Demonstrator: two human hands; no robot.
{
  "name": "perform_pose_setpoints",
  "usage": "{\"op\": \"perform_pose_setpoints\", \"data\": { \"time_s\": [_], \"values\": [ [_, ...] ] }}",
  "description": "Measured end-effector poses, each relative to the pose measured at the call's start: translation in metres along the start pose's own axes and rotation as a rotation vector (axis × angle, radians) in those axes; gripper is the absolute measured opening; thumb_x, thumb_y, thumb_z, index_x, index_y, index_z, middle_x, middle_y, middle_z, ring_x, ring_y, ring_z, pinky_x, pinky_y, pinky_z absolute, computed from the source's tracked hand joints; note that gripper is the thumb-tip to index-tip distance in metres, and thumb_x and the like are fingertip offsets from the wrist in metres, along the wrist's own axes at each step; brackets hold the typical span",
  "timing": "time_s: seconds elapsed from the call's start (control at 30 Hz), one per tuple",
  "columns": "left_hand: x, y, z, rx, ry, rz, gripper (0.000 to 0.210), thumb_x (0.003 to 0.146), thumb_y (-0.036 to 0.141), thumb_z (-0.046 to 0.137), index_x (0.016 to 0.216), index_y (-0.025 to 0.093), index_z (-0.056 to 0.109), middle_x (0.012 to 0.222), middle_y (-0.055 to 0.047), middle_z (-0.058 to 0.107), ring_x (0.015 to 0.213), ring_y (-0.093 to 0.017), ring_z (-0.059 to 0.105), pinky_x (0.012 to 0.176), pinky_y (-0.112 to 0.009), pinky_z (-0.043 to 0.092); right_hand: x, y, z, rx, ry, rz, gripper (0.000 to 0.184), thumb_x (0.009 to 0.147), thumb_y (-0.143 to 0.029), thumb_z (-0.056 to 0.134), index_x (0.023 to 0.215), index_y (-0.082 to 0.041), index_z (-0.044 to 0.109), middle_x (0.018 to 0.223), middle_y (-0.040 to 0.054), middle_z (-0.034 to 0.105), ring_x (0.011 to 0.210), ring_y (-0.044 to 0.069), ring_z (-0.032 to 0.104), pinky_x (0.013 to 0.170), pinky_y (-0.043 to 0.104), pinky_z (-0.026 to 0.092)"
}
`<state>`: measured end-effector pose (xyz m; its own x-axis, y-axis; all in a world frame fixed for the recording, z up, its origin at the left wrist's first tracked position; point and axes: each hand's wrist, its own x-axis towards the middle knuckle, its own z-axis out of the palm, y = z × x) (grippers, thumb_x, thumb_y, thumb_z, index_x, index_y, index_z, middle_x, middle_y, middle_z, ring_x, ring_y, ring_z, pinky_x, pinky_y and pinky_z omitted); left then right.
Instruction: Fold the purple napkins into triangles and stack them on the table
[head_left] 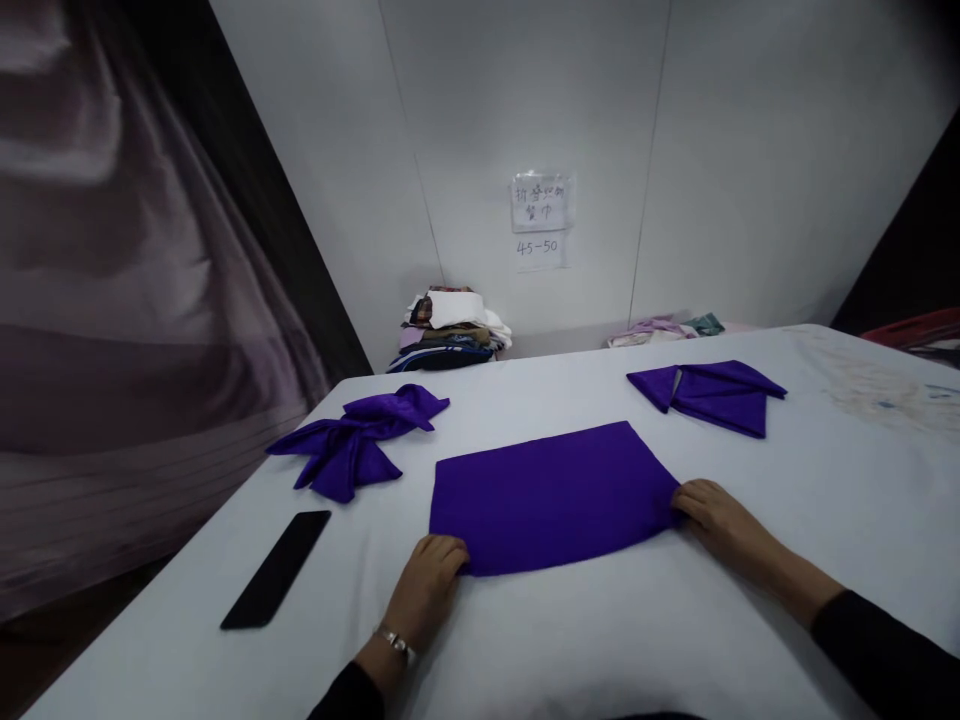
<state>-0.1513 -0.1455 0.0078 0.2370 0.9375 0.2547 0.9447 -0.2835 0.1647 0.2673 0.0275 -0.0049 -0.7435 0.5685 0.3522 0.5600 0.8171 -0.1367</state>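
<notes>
A purple cloth napkin lies spread as a flat four-sided piece on the white table. My left hand, with a metal bracelet at the wrist, pinches its near left corner. At the near right corner, the fingers of my right hand are closed on the same napkin. Its near edge runs between my hands in a slight curve. A crumpled purple cloth rests to the left, and a folded purple cloth sits farther back on the right.
A flat black object lies on the white table at the left. Behind the table are a stack of clothes and more cloths. Handwritten paper signs hang on the wall. A draped curtain borders the left side.
</notes>
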Motion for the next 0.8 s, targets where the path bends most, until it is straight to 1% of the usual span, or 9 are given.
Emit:
{"op": "perform_pose_setpoints", "data": {
  "time_s": [0.1,0.3,0.37,0.43,0.5,0.57,0.63,0.7,0.8],
  "values": [
    [-0.012,-0.008,0.006,-0.021,0.048,-0.044,0.034,0.064,-0.003,0.044,0.086,0.020,0.057,0.091,-0.003,0.064,0.087,-0.018,0.058,0.082,-0.037,0.044,-0.012,0.000,0.004,0.017,0.023,0.042,0.027,0.073,-0.005,0.043,0.087,-0.020,0.059,0.085,0.0056,0.064,0.080,0.020,0.059,0.075,0.036,0.044],
    [-0.027,-0.030,0.006,-0.001,0.132,-0.125,0.038,0.059,0.000,0.045,0.087,0.022,0.059,0.096,-0.003,0.065,0.092,-0.021,0.059,0.082,-0.041,0.048,-0.020,0.004,0.007,0.017,0.026,0.084,0.030,0.074,-0.006,0.041,0.090,-0.020,0.062,0.091,0.0075,0.065,0.084,0.022,0.059,0.079,0.040,0.046],
    [-0.029,-0.034,0.005,-0.010,0.163,-0.143,0.037,0.059,0.002,0.045,0.086,0.023,0.059,0.098,-0.003,0.065,0.092,-0.022,0.060,0.081,-0.041,0.050,-0.019,0.001,0.008,0.012,0.009,0.104,0.034,0.073,-0.007,0.042,0.096,-0.022,0.062,0.096,0.0084,0.064,0.089,0.023,0.059,0.084,0.045,0.043],
    [-0.029,-0.035,0.002,-0.048,0.197,-0.147,0.037,0.061,0.004,0.043,0.086,0.026,0.058,0.101,0.000,0.064,0.095,-0.022,0.059,0.082,-0.041,0.051,-0.016,-0.009,0.008,0.027,-0.009,0.123,0.042,0.070,-0.009,0.044,0.104,-0.028,0.061,0.104,0.0088,0.063,0.097,0.026,0.057,0.092,0.051,0.037],
    [-0.025,-0.033,-0.005,-0.104,0.232,-0.139,0.035,0.065,0.005,0.042,0.087,0.028,0.057,0.104,0.001,0.063,0.099,-0.021,0.058,0.083,-0.041,0.052,-0.011,-0.027,0.009,0.107,-0.034,0.131,0.050,0.068,-0.010,0.047,0.112,-0.033,0.057,0.113,0.0078,0.060,0.108,0.028,0.052,0.099,0.055,0.027],
    [-0.019,-0.027,-0.014,-0.155,0.265,-0.131,0.031,0.071,0.006,0.041,0.087,0.027,0.057,0.107,0.000,0.062,0.103,-0.020,0.056,0.085,-0.041,0.051,-0.002,-0.053,0.010,0.275,-0.078,0.133,0.055,0.070,-0.013,0.048,0.120,-0.035,0.052,0.122,0.0060,0.055,0.116,0.028,0.046,0.103,0.056,0.021],
    [-0.011,-0.020,-0.024,-0.199,0.290,-0.117,0.025,0.076,0.009,0.042,0.088,0.025,0.057,0.109,-0.003,0.062,0.107,-0.020,0.054,0.088,-0.043,0.049,0.011,-0.083,0.013,0.512,-0.132,0.149,0.055,0.073,-0.018,0.050,0.126,-0.033,0.047,0.130,0.0053,0.049,0.121,0.027,0.040,0.104,0.055,0.021],
    [-0.004,-0.013,-0.033,-0.242,0.311,-0.101,0.022,0.079,0.010,0.043,0.088,0.024,0.056,0.112,-0.004,0.061,0.112,-0.020,0.051,0.092,-0.044,0.046,0.028,-0.114,0.018,0.757,-0.174,0.192,0.054,0.077,-0.024,0.052,0.129,-0.033,0.044,0.134,0.0047,0.044,0.124,0.027,0.036,0.102,0.051,0.027],
    [0.007,-0.002,-0.042,-0.314,0.317,-0.059,0.020,0.079,0.010,0.045,0.089,0.023,0.056,0.107,-0.004,0.063,0.113,-0.019,0.050,0.095,-0.044,0.045,0.059,-0.151,0.031,1.010,-0.176,0.210,0.057,0.076,-0.031,0.057,0.129,-0.044,0.039,0.138,-0.0040,0.039,0.127,0.025,0.032,0.104,0.047,0.026]
  ]
}}
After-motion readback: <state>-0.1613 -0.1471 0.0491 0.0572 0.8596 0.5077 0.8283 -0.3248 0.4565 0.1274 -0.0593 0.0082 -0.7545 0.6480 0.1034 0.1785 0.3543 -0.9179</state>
